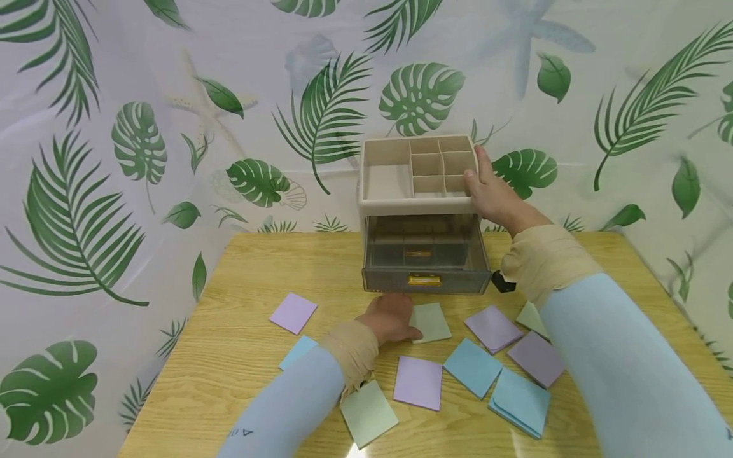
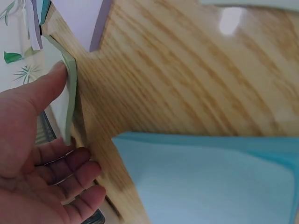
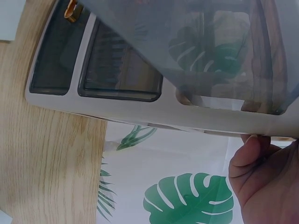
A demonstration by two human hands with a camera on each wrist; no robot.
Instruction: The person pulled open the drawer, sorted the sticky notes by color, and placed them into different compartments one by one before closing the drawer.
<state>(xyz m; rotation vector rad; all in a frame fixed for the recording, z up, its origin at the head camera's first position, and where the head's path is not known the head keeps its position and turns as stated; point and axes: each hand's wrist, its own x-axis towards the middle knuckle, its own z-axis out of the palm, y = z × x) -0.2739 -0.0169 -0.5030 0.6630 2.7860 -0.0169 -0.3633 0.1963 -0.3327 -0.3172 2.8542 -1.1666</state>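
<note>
A cream desktop organizer (image 1: pixel 415 207) stands at the back of the table, with an open tray of compartments on top. Its grey see-through drawer (image 1: pixel 426 280), with a gold handle, is pulled out. My right hand (image 1: pixel 497 194) grips the organizer's right side, thumb at the top rim. In front of the drawer, my left hand (image 1: pixel 392 318) is at the left edge of a pale green sticky note pad (image 1: pixel 432 322). The left wrist view shows my thumb and index finger pinching this pad (image 2: pixel 65 93), the other fingers loosely curled below.
Several more note pads lie nearer: purple (image 1: pixel 418 383), blue (image 1: pixel 472 367), a blue stack (image 1: pixel 520 402), and pale green (image 1: pixel 369 415) by my left wrist. Another purple pad (image 1: pixel 293 312) lies at left. A small black object (image 1: pixel 504 281) sits right of the drawer. Leaf-patterned cloth (image 1: pixel 258 95) hangs behind.
</note>
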